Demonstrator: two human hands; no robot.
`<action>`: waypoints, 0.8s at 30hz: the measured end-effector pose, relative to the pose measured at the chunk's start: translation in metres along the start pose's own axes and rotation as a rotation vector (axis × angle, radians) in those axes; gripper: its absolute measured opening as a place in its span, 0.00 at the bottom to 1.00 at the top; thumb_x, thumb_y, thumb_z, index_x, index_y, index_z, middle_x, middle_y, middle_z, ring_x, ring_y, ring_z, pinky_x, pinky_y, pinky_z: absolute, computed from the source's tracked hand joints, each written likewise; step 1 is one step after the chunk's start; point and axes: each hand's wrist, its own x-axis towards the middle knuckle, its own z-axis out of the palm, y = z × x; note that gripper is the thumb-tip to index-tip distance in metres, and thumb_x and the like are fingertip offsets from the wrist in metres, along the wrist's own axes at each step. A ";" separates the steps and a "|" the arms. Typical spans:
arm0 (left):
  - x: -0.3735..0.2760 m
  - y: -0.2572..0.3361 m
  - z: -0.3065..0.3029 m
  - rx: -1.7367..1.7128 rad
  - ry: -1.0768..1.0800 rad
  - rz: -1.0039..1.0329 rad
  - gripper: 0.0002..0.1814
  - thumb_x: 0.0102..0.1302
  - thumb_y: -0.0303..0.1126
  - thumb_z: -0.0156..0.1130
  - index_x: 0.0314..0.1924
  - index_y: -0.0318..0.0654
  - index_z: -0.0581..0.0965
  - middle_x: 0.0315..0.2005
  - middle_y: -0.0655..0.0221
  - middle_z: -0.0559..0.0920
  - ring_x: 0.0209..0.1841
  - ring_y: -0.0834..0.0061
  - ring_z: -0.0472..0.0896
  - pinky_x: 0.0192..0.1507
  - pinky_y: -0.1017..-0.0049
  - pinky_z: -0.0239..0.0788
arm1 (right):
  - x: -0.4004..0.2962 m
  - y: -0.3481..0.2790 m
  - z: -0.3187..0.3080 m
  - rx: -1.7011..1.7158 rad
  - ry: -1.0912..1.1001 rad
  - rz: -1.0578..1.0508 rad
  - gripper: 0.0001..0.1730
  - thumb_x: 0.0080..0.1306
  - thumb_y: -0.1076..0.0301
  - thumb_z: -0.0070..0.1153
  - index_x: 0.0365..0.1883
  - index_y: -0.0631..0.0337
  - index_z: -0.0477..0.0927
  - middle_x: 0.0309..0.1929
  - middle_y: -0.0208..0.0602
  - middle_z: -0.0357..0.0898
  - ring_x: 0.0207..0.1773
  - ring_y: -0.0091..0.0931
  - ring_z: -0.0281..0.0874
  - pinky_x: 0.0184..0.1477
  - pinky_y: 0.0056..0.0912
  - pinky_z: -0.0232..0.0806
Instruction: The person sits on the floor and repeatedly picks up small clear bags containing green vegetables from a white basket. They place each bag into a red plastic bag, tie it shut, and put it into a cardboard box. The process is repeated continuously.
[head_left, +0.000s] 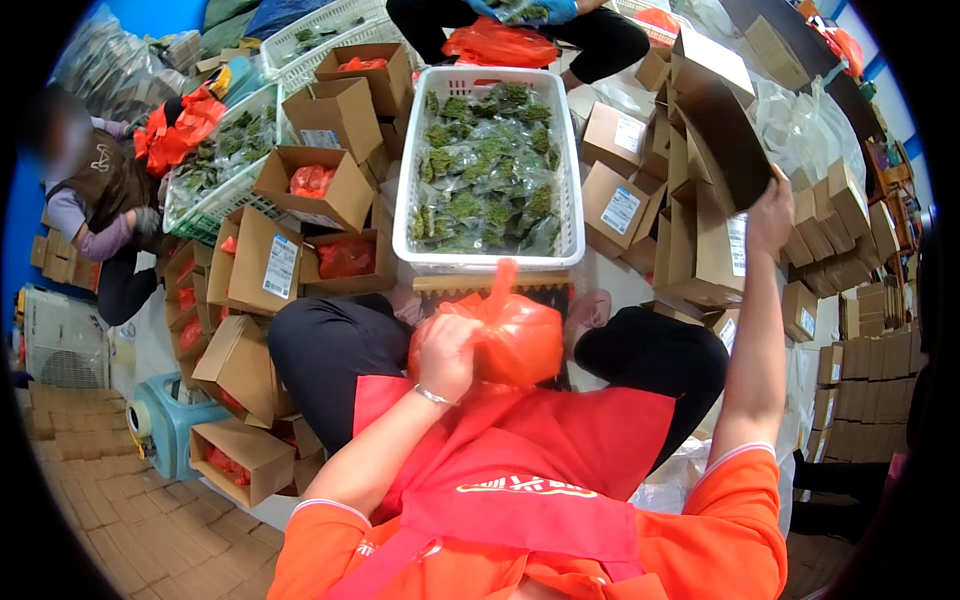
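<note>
My left hand (448, 355) grips the gathered neck of a filled red plastic bag (525, 341), which sits between my bent knees. Out to the right, my right hand (771, 214) holds the edge of an open cardboard box (716, 139), tilted so that its dark inside shows. Other labelled boxes stand below and beside that one. In front of the bag is a white plastic crate (489, 262), holding many clear packets of green moss-like plants (487, 172). A wooden edge (487, 283) with a dark toothed strip shows between crate and bag.
Open cartons (313, 187) with red bags inside crowd my left side. A pale blue plastic stool (169, 424) stands behind them. One co-worker (105, 187) sits at far left by another crate (225, 202); a second, in blue gloves (559, 11), sits opposite. Stacked boxes (874, 375) line the right.
</note>
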 end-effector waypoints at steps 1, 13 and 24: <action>0.001 0.007 -0.010 -0.071 0.088 -0.041 0.10 0.56 0.19 0.54 0.39 0.34 0.78 0.34 0.59 0.79 0.40 0.57 0.77 0.42 0.67 0.70 | -0.005 -0.026 -0.027 0.073 -0.066 0.059 0.15 0.74 0.68 0.44 0.56 0.51 0.78 0.50 0.40 0.82 0.52 0.39 0.80 0.53 0.40 0.69; 0.093 0.109 -0.106 -0.179 0.047 0.028 0.16 0.62 0.18 0.47 0.48 0.33 0.77 0.41 0.56 0.81 0.46 0.57 0.80 0.50 0.67 0.71 | -0.191 -0.134 -0.066 0.801 -1.236 0.078 0.16 0.63 0.65 0.58 0.47 0.64 0.80 0.42 0.50 0.83 0.46 0.42 0.81 0.46 0.37 0.72; 0.066 0.095 -0.058 0.414 -0.422 0.391 0.31 0.58 0.54 0.65 0.58 0.48 0.76 0.45 0.61 0.78 0.44 0.57 0.76 0.45 0.63 0.73 | -0.236 -0.112 -0.034 1.186 -1.275 0.646 0.15 0.65 0.67 0.53 0.45 0.67 0.81 0.38 0.44 0.86 0.42 0.27 0.83 0.44 0.34 0.72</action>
